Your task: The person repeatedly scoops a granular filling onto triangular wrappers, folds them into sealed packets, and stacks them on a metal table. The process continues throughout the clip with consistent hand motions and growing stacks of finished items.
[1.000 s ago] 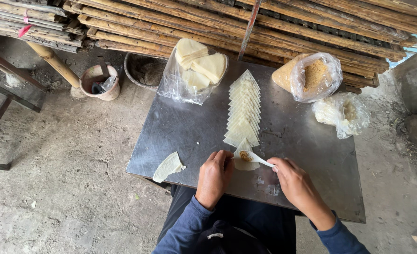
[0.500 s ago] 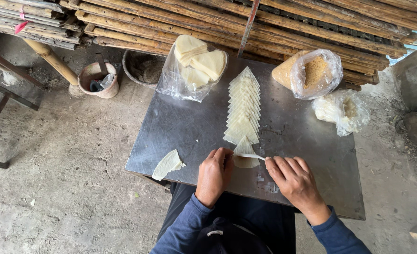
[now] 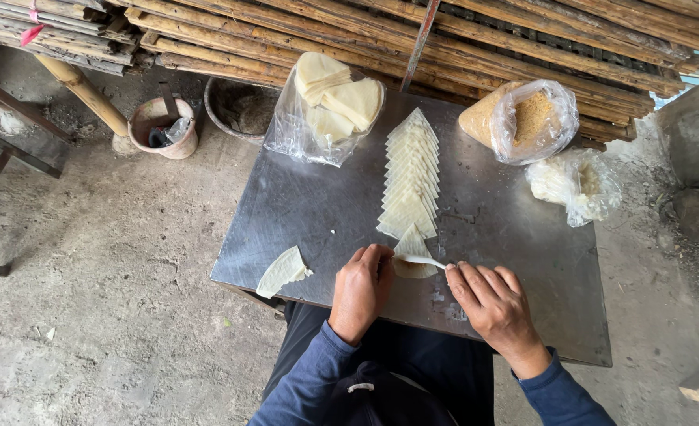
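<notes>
**Hands at a wrapper on the metal table**

The left hand (image 3: 360, 290) rests on the near part of the table (image 3: 302, 205), fingers curled down onto the left edge of a pale wrapper (image 3: 413, 256) and pressing it flat. The wrapper lies between the two hands, at the near end of a row (image 3: 410, 173) of overlapping folded pieces that runs away from the person toward the far edge.

The right hand (image 3: 493, 304) lies just right of the wrapper, fingers stretched out close together and flat, with the fingertips pinching the end of a thin white stick (image 3: 422, 260). The stick lies across the wrapper, its other end reaching toward the left hand. How firmly it is pinched cannot be told.

A single folded piece (image 3: 283, 270) lies apart at the left near corner of the table, partly over the edge.

At the far side, a clear bag (image 3: 326, 110) holds a stack of pale sheets. To the right of the row stands an open bag (image 3: 523, 118) of brown crumbly filling, and beside that a smaller crumpled bag (image 3: 574, 183) of whitish stuff.

Behind the table lies a stack of bamboo poles (image 3: 444, 39). On the concrete floor (image 3: 89, 300) to the left stand a small pot (image 3: 162, 126) and a dark bowl (image 3: 239, 106).
</notes>
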